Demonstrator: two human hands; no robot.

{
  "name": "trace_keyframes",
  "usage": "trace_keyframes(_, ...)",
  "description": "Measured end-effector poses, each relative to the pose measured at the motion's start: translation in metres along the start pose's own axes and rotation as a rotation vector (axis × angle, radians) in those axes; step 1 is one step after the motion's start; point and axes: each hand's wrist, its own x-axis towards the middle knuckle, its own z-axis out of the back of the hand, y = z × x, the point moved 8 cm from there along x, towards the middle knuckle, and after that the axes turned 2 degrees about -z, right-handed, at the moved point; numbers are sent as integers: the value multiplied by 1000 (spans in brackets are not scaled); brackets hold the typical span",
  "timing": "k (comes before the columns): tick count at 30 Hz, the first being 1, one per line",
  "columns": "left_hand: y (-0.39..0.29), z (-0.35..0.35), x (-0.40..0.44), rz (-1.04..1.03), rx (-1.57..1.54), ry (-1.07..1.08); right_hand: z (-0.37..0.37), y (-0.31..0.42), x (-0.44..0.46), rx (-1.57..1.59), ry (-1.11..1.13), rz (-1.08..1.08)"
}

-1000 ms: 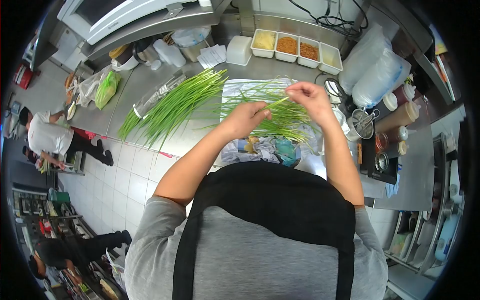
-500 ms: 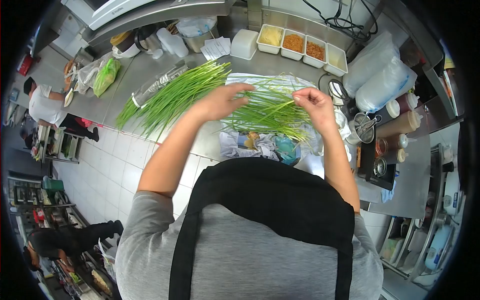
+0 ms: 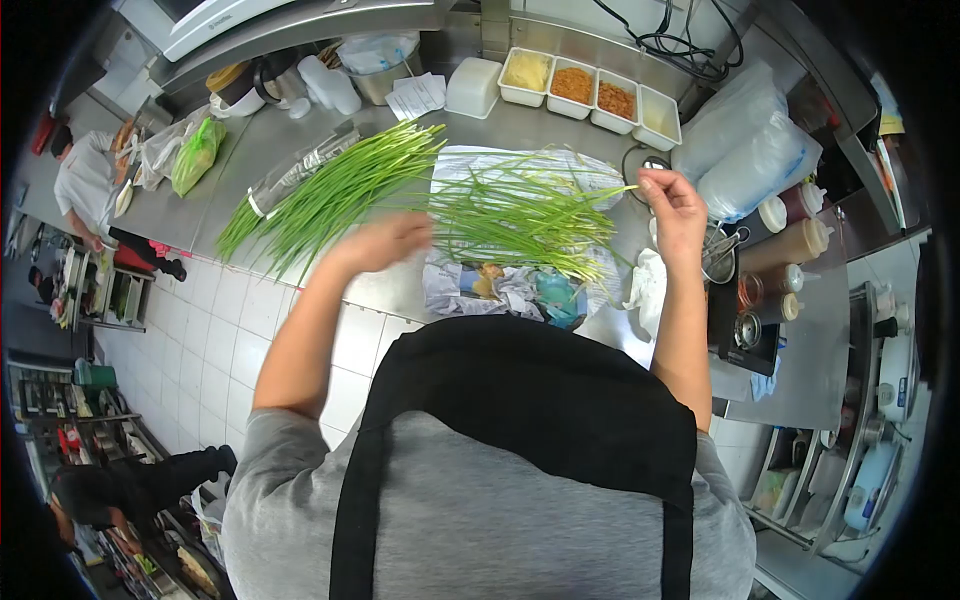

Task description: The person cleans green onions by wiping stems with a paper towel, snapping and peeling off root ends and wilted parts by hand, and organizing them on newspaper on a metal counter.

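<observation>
Long green chives [image 3: 525, 215] lie spread on white paper [image 3: 462, 160] at the middle of the counter. Beyond the paper's right edge, my right hand [image 3: 678, 215] pinches the pale end of a chive stalk between thumb and fingertips. The stalk stretches left over the loose pile. My left hand [image 3: 385, 243] is smeared by motion near the counter's front edge, left of the spread chives; whether it holds anything is unclear. A thicker bunch of chives [image 3: 335, 195] lies to the left, beside a crumpled clear wrapper [image 3: 300, 172].
White tubs of chopped food [image 3: 572, 86] line the back. Plastic bags [image 3: 745, 165] and sauce bottles [image 3: 800, 245] stand right. Crumpled paper [image 3: 505, 300] with a teal scrap lies at the front. Two people [image 3: 90, 180] [image 3: 140, 485] are at the far left.
My right hand has moved right, drawing the pinched stalk outward. My left hand has moved down and left, away from the spread chives. The whole view has shifted slightly.
</observation>
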Motion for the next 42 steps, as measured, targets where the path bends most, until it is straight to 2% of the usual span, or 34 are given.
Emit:
trace_keyframes(1,16,23,-17,112,200,-34,1,2,2,26,1,-2)
trace_keyframes(2,39,47,-33,479,526,48,1,5,3,52,3,-5)
trace_keyframes(3,59,67,-44,557,729,-6,1,8,3,77,6,-12)
trace_keyframes(5,51,107,-58,571,701,-302,-14,20,2,47,42,-3)
trace_keyframes(7,-5,123,-42,436,504,-496,-35,28,-1,9,89,17)
trace_keyframes(9,-56,108,-18,-40,218,-698,-63,44,-5,-26,134,63)
trace_keyframes(11,-151,77,-4,-370,131,-740,-84,59,-11,-28,174,39)
trace_keyframes(14,-142,17,19,67,-305,-58,-93,65,-11,113,218,15)
trace_keyframes(17,-110,35,18,-78,-83,-197,-75,45,-6,7,213,3)
trace_keyframes(19,-66,60,11,-24,88,-272,-55,-8,-15,-200,315,-116)
trace_keyframes(21,-8,90,-1,258,391,-288,-41,-49,-31,-394,411,-181)
trace_keyframes(23,45,116,-8,406,566,-298,-34,-67,-57,-573,496,-195)
trace_keyframes(25,91,138,-6,492,599,-269,-34,-65,-70,-678,503,-76)
trace_keyframes(26,101,143,-6,533,617,-255,-34,-63,-74,-730,504,-15)
trace_keyframes(29,57,138,11,454,1009,-422,-30,-66,-72,-750,457,-65)
trace_keyframes(31,47,115,45,309,895,-428,-27,-55,-65,-647,389,-94)
trace_keyframes(33,-24,77,72,123,721,-383,-25,-42,-55,-551,333,-132)
trace_keyframes(35,-71,28,97,-177,439,-258,-24,-33,-46,-462,294,-180)
trace_keyframes(37,-121,-14,103,-332,170,-157,-24,-34,-38,-347,286,-244)
trace_keyframes(39,-150,-41,107,-328,-66,-3,-25,-30,-31,-209,270,-248)
trace_keyframes(40,-148,-50,113,-266,-259,38,-24,-23,-29,-204,265,-237)
trace_keyframes(42,-141,-67,119,-134,-637,125,-19,-16,-25,8,223,-247)
